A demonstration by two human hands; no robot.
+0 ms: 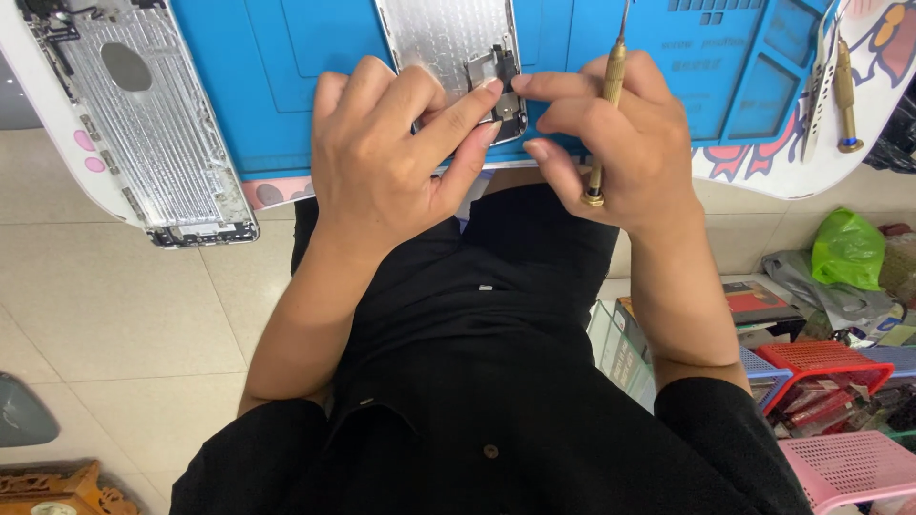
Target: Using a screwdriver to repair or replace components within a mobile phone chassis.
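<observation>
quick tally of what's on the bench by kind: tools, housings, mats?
Metal phone housings: 2, one under both hands, one at the bench's left edge
Brass-handled screwdrivers: 2, one in the right hand, one lying at right
Tweezers: 1
Blue work mat: 1
Total: 6

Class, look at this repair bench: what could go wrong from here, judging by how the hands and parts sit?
1. The left hand and right hand pinch a small part at the mat's edge; it might drop to the floor.
2. The screwdriver in the right hand could scratch the phone shell.
3. The second shell overhangs the table and might slide off.
</observation>
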